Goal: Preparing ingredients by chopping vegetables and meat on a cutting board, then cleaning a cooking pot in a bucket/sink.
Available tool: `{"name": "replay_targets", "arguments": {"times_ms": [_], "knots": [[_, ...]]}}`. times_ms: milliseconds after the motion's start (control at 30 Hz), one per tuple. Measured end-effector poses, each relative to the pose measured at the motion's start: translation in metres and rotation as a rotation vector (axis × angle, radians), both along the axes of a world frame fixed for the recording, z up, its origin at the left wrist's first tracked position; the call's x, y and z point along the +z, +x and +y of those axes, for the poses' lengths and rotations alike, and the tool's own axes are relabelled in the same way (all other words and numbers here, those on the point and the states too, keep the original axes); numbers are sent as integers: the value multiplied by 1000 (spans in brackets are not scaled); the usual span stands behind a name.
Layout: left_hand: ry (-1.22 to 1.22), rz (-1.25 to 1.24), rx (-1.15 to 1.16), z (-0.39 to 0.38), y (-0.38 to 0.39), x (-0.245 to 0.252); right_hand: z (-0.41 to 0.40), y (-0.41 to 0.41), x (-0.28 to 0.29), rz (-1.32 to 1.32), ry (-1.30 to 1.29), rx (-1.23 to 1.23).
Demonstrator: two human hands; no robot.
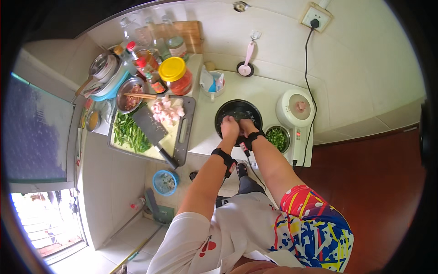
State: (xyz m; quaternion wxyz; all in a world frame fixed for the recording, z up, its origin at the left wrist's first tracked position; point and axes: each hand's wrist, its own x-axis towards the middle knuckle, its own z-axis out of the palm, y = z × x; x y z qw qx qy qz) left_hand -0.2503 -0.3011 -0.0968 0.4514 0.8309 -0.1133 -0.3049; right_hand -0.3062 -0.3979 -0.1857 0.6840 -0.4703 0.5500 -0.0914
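Note:
Both hands reach into a round black bowl or pot (224, 109) on the counter. My left hand (229, 127) is at the left inside it, its fingers bent downward and partly hidden. Beside it, my right hand (248, 126) is also lowered in, its fingertips out of sight. Whether either holds something cannot be told. A steel bowl of chopped greens (278, 138) stands right of the black one. To the left, a cutting board (190, 113) bears leafy greens (131, 132), pieces of pale raw meat (167, 109) and a cleaver (150, 126) lying flat.
A white electric cooker (295, 109) stands at the right, near a hanging black cord (306, 68). A steel bowl of minced food with chopsticks (130, 96) rests at the board's back corner. Behind are a yellow-lidded jar (176, 76) and several bottles. A blue waste basket (166, 183) is on the floor.

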Motion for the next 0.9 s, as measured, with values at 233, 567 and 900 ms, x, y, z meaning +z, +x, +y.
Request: {"name": "replay_targets", "arguments": {"times_ms": [233, 567, 900], "knots": [[-594, 1169, 281, 21, 45, -50, 41, 25, 75, -538, 1008, -24], [-851, 1209, 215, 27, 16, -45, 70, 24, 86, 147, -793, 321], [-234, 856, 516, 9, 11, -2, 31, 12, 25, -119, 520, -77]]}}
